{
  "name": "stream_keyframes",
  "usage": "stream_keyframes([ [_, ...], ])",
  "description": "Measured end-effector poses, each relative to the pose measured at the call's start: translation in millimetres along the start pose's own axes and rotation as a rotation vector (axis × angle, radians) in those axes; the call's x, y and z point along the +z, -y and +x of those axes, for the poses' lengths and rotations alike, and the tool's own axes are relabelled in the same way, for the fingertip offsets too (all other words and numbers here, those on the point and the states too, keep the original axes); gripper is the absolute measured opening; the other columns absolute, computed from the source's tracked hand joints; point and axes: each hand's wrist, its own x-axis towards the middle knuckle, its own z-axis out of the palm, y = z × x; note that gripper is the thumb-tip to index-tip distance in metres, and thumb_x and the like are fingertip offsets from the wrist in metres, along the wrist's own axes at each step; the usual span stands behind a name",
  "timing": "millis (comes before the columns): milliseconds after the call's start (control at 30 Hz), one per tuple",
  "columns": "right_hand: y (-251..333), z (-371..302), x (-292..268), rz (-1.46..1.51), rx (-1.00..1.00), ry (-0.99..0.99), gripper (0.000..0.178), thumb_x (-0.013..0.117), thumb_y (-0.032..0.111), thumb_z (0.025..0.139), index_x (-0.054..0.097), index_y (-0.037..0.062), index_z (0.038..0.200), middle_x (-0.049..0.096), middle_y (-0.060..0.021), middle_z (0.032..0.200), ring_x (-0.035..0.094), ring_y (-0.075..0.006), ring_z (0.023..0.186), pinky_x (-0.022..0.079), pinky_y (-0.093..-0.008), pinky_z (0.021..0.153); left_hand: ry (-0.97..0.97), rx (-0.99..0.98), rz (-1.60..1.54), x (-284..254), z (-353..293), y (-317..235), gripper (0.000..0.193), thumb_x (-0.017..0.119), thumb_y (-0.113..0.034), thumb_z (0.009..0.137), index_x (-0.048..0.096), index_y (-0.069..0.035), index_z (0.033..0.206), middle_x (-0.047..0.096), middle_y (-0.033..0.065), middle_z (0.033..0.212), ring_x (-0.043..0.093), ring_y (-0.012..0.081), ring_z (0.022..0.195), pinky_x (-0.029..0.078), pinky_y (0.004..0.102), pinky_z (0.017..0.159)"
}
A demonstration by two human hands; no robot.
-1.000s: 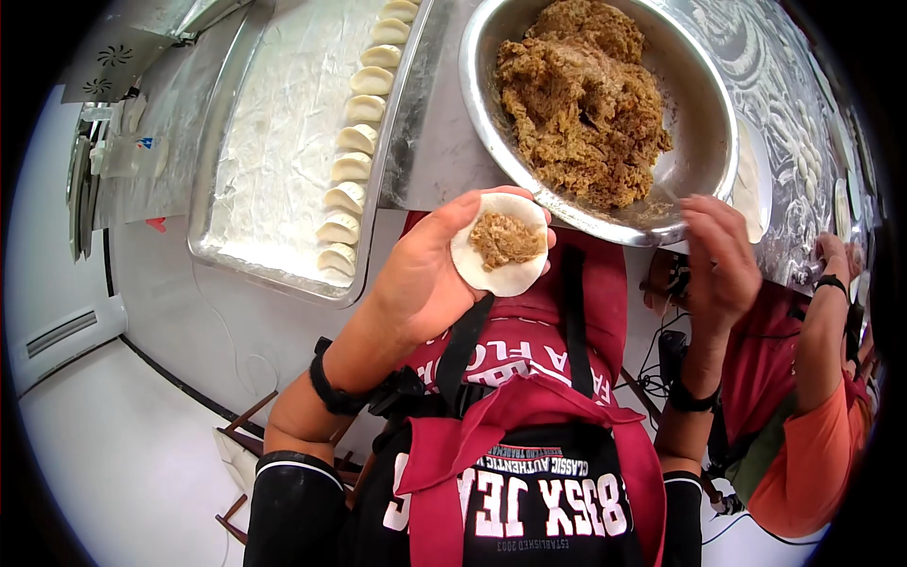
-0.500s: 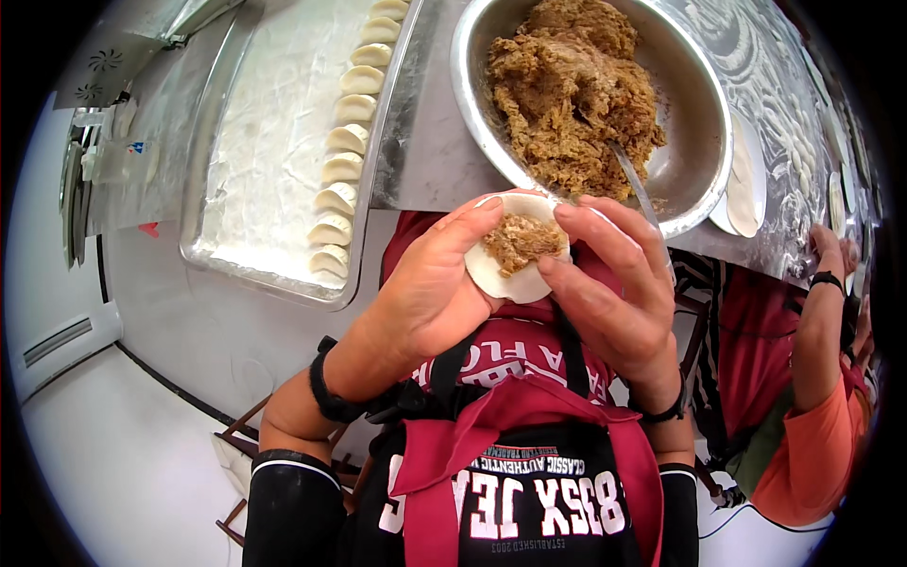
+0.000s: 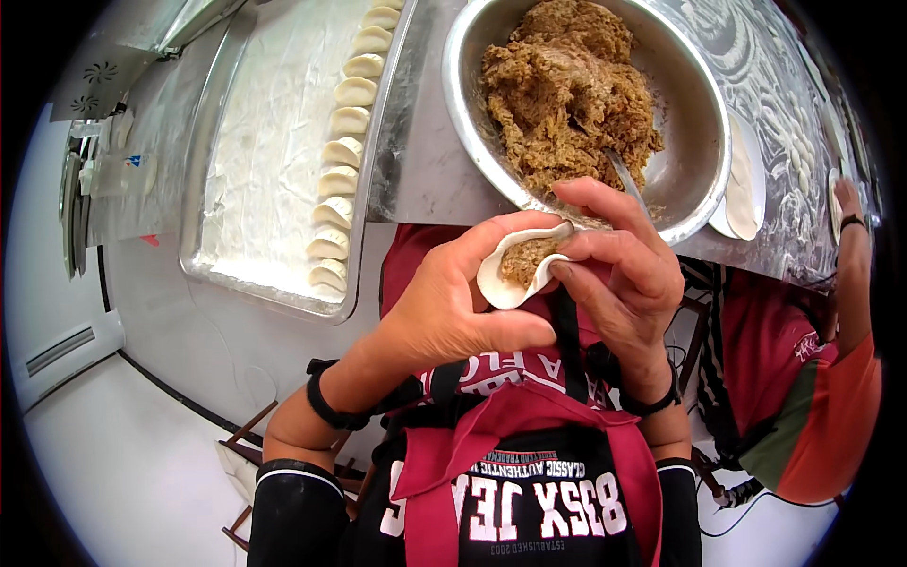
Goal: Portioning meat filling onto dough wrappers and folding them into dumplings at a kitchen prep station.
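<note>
A round dumpling wrapper (image 3: 504,291) with brown minced filling in its middle is held above my lap, just off the table edge. My left hand (image 3: 436,300) cradles it from the left, fingers curled behind the dough and thumb stretched out below. At the right side, my right hand (image 3: 631,269) pinches the edge of the wrapper between thumb and fingertips, so the dough folds up there. The filling still shows through the open left part. Right behind my hands stands a steel bowl (image 3: 460,104) of brown filling (image 3: 567,90), with a metal utensil handle (image 3: 624,178) sticking out.
To the left, a metal tray (image 3: 196,203) with a floured surface bears a row of folded dumplings (image 3: 350,121) along its right side. Right of the bowl are a white plate (image 3: 746,175) with dough and a floured tabletop (image 3: 756,57). A co-worker's arm (image 3: 852,274) reaches in there.
The wrapper has gone from lying flat and open to curving up around the filling, its right edge now pinched by my right hand. My left thumb has moved off its rim to below it.
</note>
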Motion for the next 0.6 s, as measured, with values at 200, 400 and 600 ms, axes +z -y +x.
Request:
stream_keyframes([
  [200, 3, 13, 0, -0.111, -0.134, 0.05, 0.018, 0.069, -0.004, 0.065, 0.061, 0.0001, 0.08, 0.06, -0.0161, 0.105, 0.059, -0.027, 0.095, 0.047, -0.0318, 0.077, -0.253, 0.238, 0.498, 5, 2, 6, 0.045, 0.069, -0.004, 0.074, 0.053, -0.002, 0.116, 0.061, 0.0089, 0.105, 0.058, 0.0105, 0.095, 0.046, 0.0239, 0.083],
  [400, -7, 9, 5, 0.079, -0.06, -0.165, 0.017, 0.066, 0.0, 0.074, 0.061, -0.0018, 0.09, 0.06, -0.0185, 0.105, 0.06, -0.026, 0.093, 0.048, -0.0317, 0.077, -0.221, 0.376, 0.156, -4, 3, 7, 0.03, 0.059, 0.0, 0.083, 0.053, -0.001, 0.113, 0.053, 0.0169, 0.118, 0.056, 0.0239, 0.105, 0.051, 0.0349, 0.088],
  [600, -10, 7, 8, 0.139, -0.132, -0.1, 0.022, 0.068, 0.003, 0.075, 0.06, -0.0016, 0.095, 0.058, -0.0211, 0.108, 0.06, -0.0291, 0.096, 0.048, -0.0331, 0.08, -0.244, 0.468, 0.028, 6, 6, 7, 0.031, 0.062, 0.001, 0.082, 0.055, -0.001, 0.112, 0.057, 0.014, 0.116, 0.057, 0.0171, 0.102, 0.047, 0.0277, 0.088],
])
